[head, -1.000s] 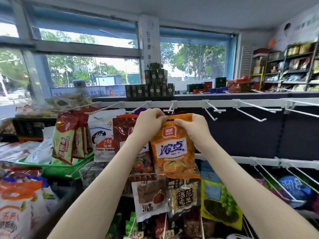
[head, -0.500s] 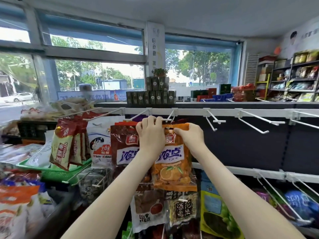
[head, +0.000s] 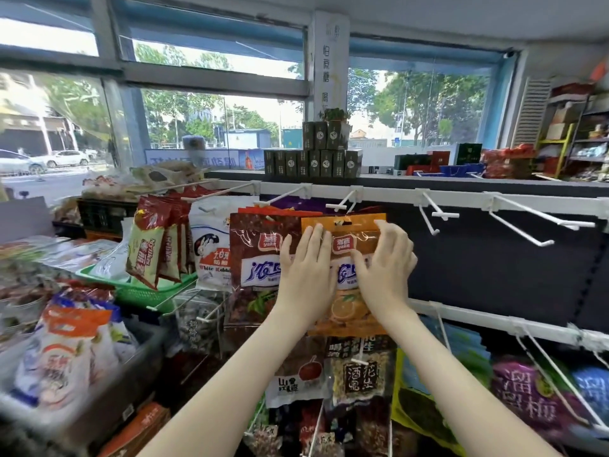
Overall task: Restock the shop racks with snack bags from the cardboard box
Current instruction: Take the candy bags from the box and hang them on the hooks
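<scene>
An orange snack bag (head: 349, 311) hangs from a white peg hook (head: 342, 204) on the top rail of the rack. A brown snack bag (head: 255, 255) of the same brand hangs just left of it. My left hand (head: 304, 278) lies flat with straight fingers against the two bags' fronts. My right hand (head: 384, 272) rests on the orange bag's right half with spread, loosely bent fingers. Neither hand grips the bag. The cardboard box is out of view.
Bare white peg hooks (head: 435, 214) stick out to the right along the top rail (head: 527, 199). More snack bags hang on the left and on the lower rail. A green basket (head: 145, 293) and a grey bin of bags (head: 125, 387) stand at the left.
Both hands held the orange bag by its top and lifted it onto the hook. Now they have let go of the top and lie on its front, lower down.
</scene>
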`<state>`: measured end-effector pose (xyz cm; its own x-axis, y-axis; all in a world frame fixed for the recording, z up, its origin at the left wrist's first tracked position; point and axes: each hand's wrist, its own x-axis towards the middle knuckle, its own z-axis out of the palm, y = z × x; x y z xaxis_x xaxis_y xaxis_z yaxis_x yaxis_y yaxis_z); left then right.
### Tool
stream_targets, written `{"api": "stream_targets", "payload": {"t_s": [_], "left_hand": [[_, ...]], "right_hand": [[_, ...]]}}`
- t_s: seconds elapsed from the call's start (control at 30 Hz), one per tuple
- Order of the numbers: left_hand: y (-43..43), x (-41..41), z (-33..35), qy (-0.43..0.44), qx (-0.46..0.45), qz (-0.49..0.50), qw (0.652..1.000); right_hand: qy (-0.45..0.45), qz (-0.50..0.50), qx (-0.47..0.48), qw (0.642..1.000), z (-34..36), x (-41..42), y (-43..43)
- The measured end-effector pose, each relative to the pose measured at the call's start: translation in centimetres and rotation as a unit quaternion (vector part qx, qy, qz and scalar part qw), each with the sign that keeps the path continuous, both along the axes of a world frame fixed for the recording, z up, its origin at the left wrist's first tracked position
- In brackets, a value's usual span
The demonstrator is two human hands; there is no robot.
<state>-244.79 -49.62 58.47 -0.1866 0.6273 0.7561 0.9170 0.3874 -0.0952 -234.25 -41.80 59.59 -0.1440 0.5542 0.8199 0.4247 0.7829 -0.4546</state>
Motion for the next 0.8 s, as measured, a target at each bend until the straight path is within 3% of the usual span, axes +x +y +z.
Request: {"api": "stream_targets", "payload": {"t_s": [0.13, 0.3, 0.53, 0.67, 0.8], "left_hand": [[-3.4, 0.9, -3.2, -0.042, 0.066, -0.055, 0.995], [-9.5, 0.9, -10.3, -0.088, 0.078, -0.061, 0.991], [-18.7, -2.9, -23.2, -0.224, 0.02, 0.032, 0.974], [-24.4, -5.8, -32.1, -0.34, -0.026, 0.118, 0.933], [-31.8, -7.9, -42.4, -0.471, -0.088, 0.218, 0.85]], "right_hand": [[-0.03, 0.047, 0.052, 0.997, -4.8, 0.2, -3.4], [-0.079, 0.162, 0.032, 0.983, -11.6, -0.9, -9.0], [-0.218, 0.292, -0.072, 0.928, -23.1, -6.2, -16.6], [-0.337, 0.335, -0.104, 0.874, -30.8, -10.2, -21.2], [-0.447, 0.372, -0.169, 0.796, -39.7, -14.0, -26.2]]}}
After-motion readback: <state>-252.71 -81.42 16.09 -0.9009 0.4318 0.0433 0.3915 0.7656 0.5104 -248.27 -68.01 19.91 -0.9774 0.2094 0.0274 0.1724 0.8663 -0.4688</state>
